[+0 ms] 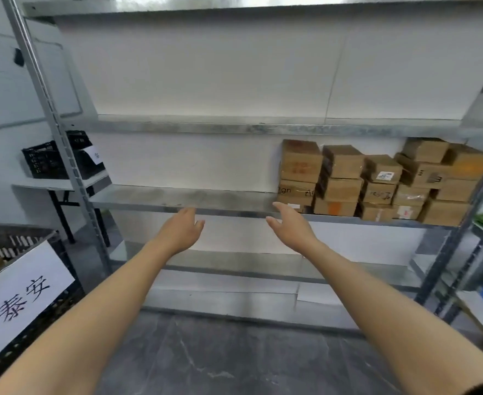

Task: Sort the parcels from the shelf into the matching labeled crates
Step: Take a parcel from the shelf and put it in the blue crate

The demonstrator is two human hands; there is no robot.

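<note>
Several brown cardboard parcels (377, 181) are stacked on the right half of the metal shelf (177, 199). Both my arms reach forward toward that shelf. My left hand (182, 230) is open and holds nothing, its fingertips near the shelf's front edge. My right hand (288, 226) is open too, palm facing left, its fingertips just left of the lowest parcel at the stack's left end. A black crate (21, 238) with a white paper label in Chinese characters stands at the near left, with a brown parcel inside. A second black labeled crate (52, 159) sits on a table at the far left.
The shelf's grey upright post (63, 143) stands between me and the far crate. Another shelf board (234, 128) runs above the parcels, and a lower one (263, 269) below. A second rack (479, 252) with a blue bin stands at right. Dark marbled floor lies underfoot.
</note>
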